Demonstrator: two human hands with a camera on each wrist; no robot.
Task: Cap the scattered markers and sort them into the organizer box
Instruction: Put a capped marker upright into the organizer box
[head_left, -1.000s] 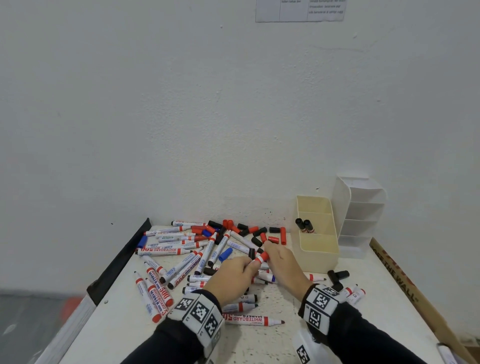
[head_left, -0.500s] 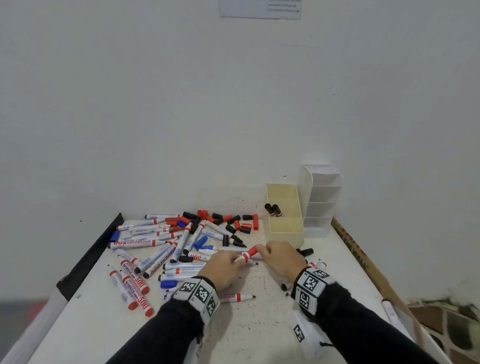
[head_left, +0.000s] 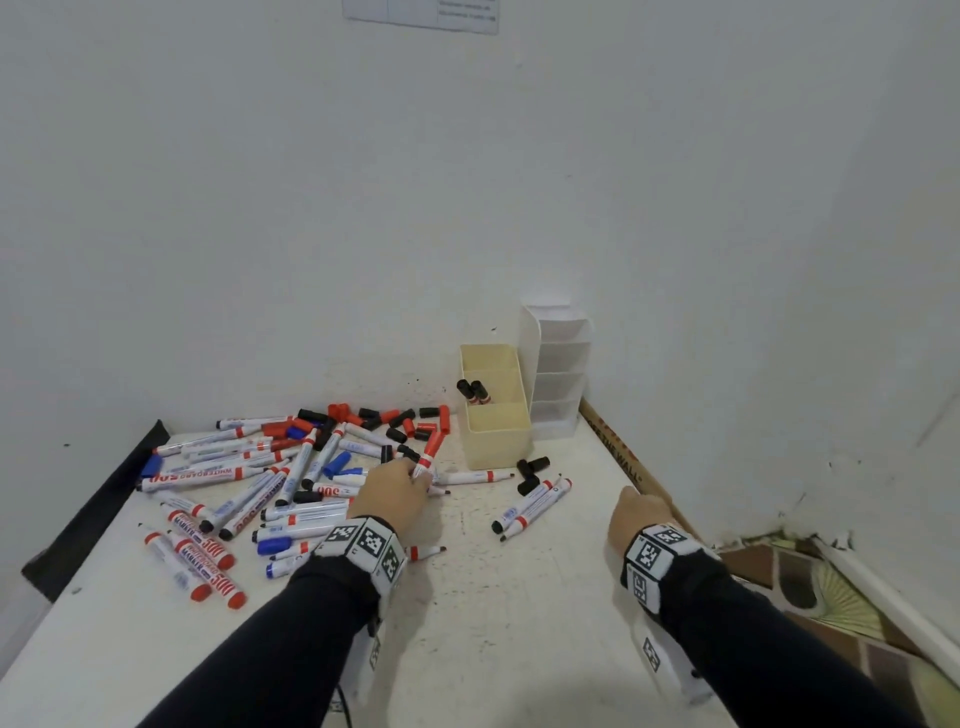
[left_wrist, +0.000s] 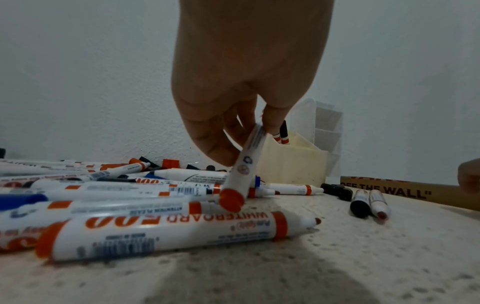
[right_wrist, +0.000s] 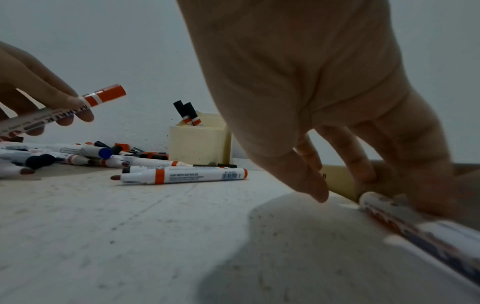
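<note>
My left hand (head_left: 397, 488) grips a white marker with a red cap (head_left: 430, 451) and holds it tilted above the heap; the wrist view shows its red butt end (left_wrist: 232, 200) pointing at the camera. My right hand (head_left: 638, 512) is at the table's right edge. Its straight fingertips (right_wrist: 426, 203) touch a marker (right_wrist: 405, 220) lying there, and the thumb stays apart from it. The cream organizer box (head_left: 498, 441) stands at the back with two black-capped markers (head_left: 474, 391) in its middle compartment. Many markers and loose caps (head_left: 249, 483) lie scattered on the left.
A white tiered organizer (head_left: 560, 369) stands right of the cream box. Two uncapped markers (head_left: 530, 506) and black caps (head_left: 532, 467) lie between my hands. A cardboard strip (head_left: 623, 460) lines the right table edge and a black strip (head_left: 98, 499) the left. The wall is close behind.
My right hand has left the red marker and swung to the table's right edge onto another marker. The left hand keeps the capped red marker, now raised and tilted.
</note>
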